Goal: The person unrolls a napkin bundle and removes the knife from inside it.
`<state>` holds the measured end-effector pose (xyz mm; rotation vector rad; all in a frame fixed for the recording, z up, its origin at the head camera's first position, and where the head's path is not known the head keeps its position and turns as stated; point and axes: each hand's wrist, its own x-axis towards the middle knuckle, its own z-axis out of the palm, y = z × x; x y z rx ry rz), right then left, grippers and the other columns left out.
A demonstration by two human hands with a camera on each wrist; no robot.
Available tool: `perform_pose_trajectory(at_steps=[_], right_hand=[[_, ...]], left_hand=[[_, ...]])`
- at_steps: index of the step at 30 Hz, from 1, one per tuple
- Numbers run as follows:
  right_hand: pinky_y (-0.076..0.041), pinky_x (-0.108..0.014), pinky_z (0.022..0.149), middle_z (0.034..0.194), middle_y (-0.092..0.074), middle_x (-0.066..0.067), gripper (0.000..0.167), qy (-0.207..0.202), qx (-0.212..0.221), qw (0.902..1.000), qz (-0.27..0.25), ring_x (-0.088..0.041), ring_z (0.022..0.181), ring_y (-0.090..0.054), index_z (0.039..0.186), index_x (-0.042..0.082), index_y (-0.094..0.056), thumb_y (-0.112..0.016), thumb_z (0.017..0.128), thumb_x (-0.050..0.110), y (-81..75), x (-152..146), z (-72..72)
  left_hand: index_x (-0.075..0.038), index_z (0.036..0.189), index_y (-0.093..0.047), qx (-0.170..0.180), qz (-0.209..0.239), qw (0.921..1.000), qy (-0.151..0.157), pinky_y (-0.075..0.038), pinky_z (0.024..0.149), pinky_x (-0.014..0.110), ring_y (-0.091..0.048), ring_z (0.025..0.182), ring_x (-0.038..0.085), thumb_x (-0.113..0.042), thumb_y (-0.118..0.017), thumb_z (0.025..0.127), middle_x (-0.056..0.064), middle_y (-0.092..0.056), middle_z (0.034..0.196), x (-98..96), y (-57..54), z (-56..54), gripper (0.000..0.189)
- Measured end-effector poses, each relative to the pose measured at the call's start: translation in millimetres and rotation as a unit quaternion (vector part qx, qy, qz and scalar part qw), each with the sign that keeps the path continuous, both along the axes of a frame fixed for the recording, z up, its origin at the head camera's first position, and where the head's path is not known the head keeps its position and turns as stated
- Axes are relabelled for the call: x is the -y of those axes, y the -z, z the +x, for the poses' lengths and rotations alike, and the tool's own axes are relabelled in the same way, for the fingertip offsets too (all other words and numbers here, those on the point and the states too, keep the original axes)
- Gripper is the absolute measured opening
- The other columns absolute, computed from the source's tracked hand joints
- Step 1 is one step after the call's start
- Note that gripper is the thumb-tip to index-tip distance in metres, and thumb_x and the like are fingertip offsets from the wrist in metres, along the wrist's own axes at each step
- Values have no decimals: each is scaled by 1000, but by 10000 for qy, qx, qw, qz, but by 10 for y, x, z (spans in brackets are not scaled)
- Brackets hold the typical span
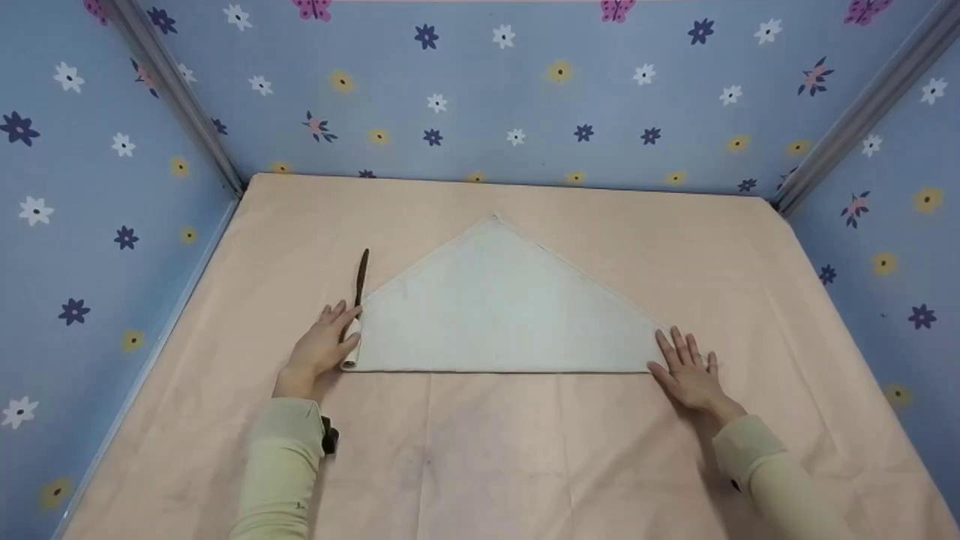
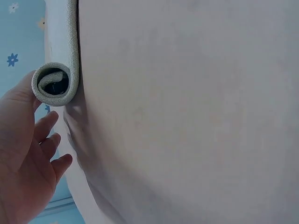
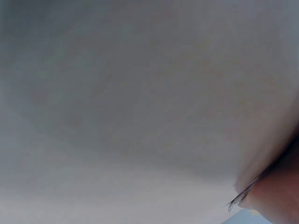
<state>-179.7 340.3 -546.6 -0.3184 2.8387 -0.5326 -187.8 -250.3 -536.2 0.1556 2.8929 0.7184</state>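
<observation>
A pale cloth (image 1: 502,315), folded with its peak pointing away, lies flat on the table. Its left end is wound into a small roll (image 2: 52,100) around something dark. From the roll's far end sticks a slender dark object (image 1: 363,271), its kind unclear. My left hand (image 1: 319,349) grips this roll with thumb and index finger; in the left wrist view the other fingers hang loosely bent below it. Straight, spread fingers of my right hand (image 1: 691,379) rest on the cloth's right corner. Only a small part of that hand (image 3: 278,198) shows in the right wrist view.
A light peach cover (image 1: 495,457) with faint creases spreads over the table. Blue flowered panels (image 1: 465,67) rise behind and on both sides, joined by grey corner posts (image 1: 180,97).
</observation>
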Motion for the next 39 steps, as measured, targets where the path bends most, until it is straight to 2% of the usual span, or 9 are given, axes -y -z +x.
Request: perform_pose_trajectory(at_steps=[7,13,18,24,31,39], right_hand=[[12,-61,95,146,6,-19,66,44,85,9997,209,-38,130,10,143,7,-7,-28,94,46,-7,8,-7],[13,-61,95,146,6,-19,66,33,62,9998,182,-39,130,9,142,7,-7,-29,94,46,2,5,-13],[13,-61,94,146,6,-19,66,27,77,9999,139,-38,130,10,142,6,-7,-29,94,45,7,9,-8],[13,-62,94,146,6,-19,66,-22,41,9999,118,-39,130,9,142,6,-8,-30,94,45,-9,3,-4],[12,-62,94,146,5,-19,67,14,21,9999,154,-39,130,8,142,6,-8,-30,94,46,5,-3,-10],[13,-62,94,146,6,-19,67,32,43,9999,149,-39,130,9,142,6,-8,-29,93,46,1,2,-13]], left_hand=[[-6,138,-30,29,-19,10000,81,-15,101,55,-9,129,43,-26,-43,92,24,-18,142,98,6,39,52],[-6,137,-32,-61,-39,9999,83,-15,100,56,-10,128,43,-27,-42,92,24,-20,141,130,20,64,50],[-4,136,-33,-129,-167,9998,33,-16,101,54,-12,129,42,-24,-41,93,23,-21,141,93,1,74,49],[0,136,-31,-145,-112,9998,-39,-15,103,51,-11,130,38,-23,-42,92,21,-20,142,23,-29,73,50],[2,135,-32,-397,-164,9991,40,-18,102,51,-13,130,39,-25,-47,92,20,-18,143,-62,4,74,53],[-1,136,-33,-452,-261,9986,118,-18,100,55,-12,129,41,-30,-48,91,20,-16,144,-105,37,62,55]])
